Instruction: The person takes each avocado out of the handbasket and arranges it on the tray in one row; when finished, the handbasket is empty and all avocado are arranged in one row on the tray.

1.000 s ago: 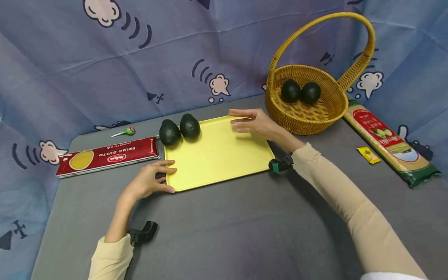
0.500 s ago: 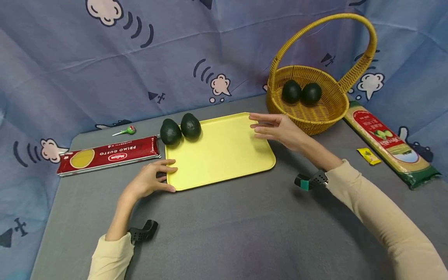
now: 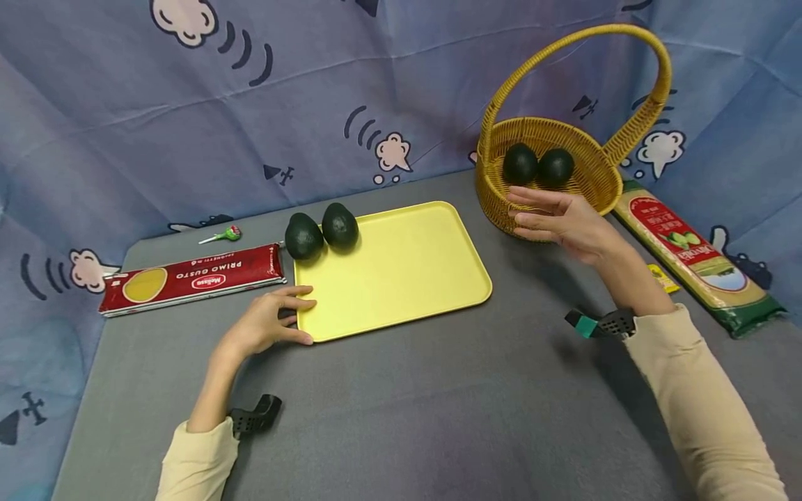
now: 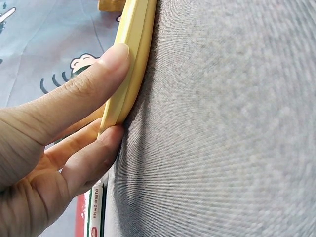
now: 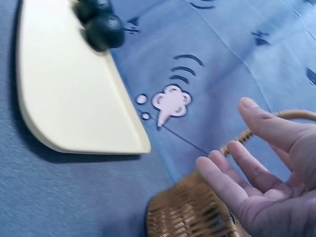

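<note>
My left hand [image 3: 263, 323] grips the near left corner of a yellow tray [image 3: 401, 278]. In the left wrist view the thumb [image 4: 111, 64] presses the tray's outer side, with other fingers at its corner. Two dark green avocados [image 3: 304, 236] lie side by side at the tray's far left corner. In front of the wicker basket [image 3: 501, 209], my right hand [image 3: 573, 219] is raised with loosely bent fingers and nothing in them. It hides part of the basket's front. Inside the basket sit two more avocados [image 3: 520, 163].
A red spaghetti pack [image 3: 194, 278] lies left of the tray, with a lollipop [image 3: 222, 234] behind it. Right of the basket is a long green-ended pasta bag [image 3: 695, 254]. A small yellow packet [image 3: 663, 278] is partly hidden by my right arm. Patterned cloth hangs behind.
My right hand has moved right, from over the tray's far right part to the front of the basket. The left hand, tray and avocados stay where they were.
</note>
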`<act>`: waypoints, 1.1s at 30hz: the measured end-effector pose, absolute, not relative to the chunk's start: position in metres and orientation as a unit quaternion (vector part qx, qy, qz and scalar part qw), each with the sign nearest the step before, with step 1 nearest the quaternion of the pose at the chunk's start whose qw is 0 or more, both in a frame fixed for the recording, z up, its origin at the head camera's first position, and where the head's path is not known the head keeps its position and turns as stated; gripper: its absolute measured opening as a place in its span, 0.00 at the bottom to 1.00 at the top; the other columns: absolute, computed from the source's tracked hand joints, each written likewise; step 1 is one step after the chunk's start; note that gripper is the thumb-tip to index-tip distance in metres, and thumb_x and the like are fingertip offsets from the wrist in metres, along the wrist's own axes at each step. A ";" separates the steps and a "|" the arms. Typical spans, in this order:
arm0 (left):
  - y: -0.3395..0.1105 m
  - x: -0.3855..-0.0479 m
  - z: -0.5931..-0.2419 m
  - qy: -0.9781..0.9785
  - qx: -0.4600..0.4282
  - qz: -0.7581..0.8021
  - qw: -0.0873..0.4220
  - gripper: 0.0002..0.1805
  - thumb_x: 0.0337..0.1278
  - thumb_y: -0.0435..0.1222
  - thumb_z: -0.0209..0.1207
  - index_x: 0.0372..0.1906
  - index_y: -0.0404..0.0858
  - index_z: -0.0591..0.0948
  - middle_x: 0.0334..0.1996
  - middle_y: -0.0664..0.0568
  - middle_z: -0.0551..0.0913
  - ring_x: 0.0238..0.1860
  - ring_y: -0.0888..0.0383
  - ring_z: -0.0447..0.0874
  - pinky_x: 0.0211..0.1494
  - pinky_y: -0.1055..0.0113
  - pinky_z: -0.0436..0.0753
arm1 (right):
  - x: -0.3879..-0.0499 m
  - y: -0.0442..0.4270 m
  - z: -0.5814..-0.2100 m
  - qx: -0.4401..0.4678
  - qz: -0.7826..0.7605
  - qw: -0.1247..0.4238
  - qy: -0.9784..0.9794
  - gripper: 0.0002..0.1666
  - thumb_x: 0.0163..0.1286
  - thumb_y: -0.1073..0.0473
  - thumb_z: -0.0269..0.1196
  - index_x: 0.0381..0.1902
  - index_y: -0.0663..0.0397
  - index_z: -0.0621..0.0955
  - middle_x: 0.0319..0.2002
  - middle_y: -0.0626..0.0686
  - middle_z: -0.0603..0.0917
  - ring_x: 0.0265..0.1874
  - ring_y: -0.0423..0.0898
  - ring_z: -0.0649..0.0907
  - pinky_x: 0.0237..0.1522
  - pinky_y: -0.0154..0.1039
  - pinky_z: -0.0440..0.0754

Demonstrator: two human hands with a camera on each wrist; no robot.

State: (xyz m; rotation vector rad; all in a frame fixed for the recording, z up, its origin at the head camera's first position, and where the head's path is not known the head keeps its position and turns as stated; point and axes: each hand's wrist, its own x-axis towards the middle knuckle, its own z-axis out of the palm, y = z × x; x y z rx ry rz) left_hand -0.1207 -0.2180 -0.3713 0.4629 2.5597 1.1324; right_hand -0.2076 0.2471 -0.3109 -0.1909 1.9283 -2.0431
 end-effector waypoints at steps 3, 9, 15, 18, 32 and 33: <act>-0.219 -0.121 -0.373 0.894 0.160 0.392 0.149 0.33 0.40 0.31 0.74 0.56 0.24 0.77 0.66 0.36 0.67 0.63 0.41 0.70 0.56 0.60 0.81 | -0.211 0.255 -0.307 -0.036 -0.739 0.163 0.653 0.27 0.65 0.71 0.62 0.61 0.49 0.78 0.54 0.45 0.81 0.51 0.41 0.81 0.47 0.40 0.85; -0.220 -0.121 -0.376 0.894 0.160 0.394 0.142 0.34 0.39 0.31 0.74 0.56 0.24 0.77 0.65 0.36 0.68 0.63 0.40 0.69 0.55 0.60 0.81 | -0.220 0.273 -0.298 -0.003 -0.777 0.144 0.613 0.26 0.64 0.72 0.62 0.58 0.48 0.81 0.49 0.45 0.84 0.49 0.40 0.81 0.44 0.40 0.87; -0.221 -0.122 -0.377 0.892 0.159 0.399 0.139 0.33 0.39 0.30 0.74 0.56 0.24 0.77 0.65 0.36 0.68 0.63 0.40 0.69 0.55 0.59 0.81 | -0.240 0.285 -0.289 0.048 -0.778 0.120 0.615 0.25 0.60 0.73 0.65 0.52 0.46 0.84 0.43 0.44 0.86 0.41 0.40 0.85 0.35 0.38 0.88; -0.222 -0.122 -0.377 0.891 0.157 0.402 0.139 0.33 0.39 0.30 0.74 0.56 0.23 0.77 0.65 0.35 0.67 0.63 0.39 0.69 0.56 0.58 0.81 | -0.255 0.287 -0.285 0.101 -0.769 0.106 0.623 0.22 0.56 0.72 0.69 0.45 0.44 0.87 0.37 0.43 0.87 0.35 0.39 0.86 0.30 0.37 0.88; -0.220 -0.123 -0.378 0.891 0.161 0.401 0.142 0.32 0.39 0.30 0.74 0.55 0.23 0.78 0.65 0.36 0.68 0.66 0.40 0.64 0.56 0.59 0.81 | -0.306 0.309 -0.307 0.210 -0.753 0.014 0.624 0.40 0.54 0.66 0.72 0.64 0.35 0.75 0.70 0.42 0.65 0.40 0.35 0.82 0.40 0.30 0.86; -0.219 -0.123 -0.377 0.888 0.160 0.406 0.144 0.32 0.39 0.30 0.74 0.55 0.23 0.78 0.65 0.35 0.68 0.66 0.40 0.64 0.56 0.58 0.81 | -0.308 0.312 -0.309 0.215 -0.749 0.007 0.627 0.40 0.54 0.66 0.71 0.64 0.35 0.75 0.70 0.41 0.64 0.45 0.35 0.81 0.48 0.31 0.84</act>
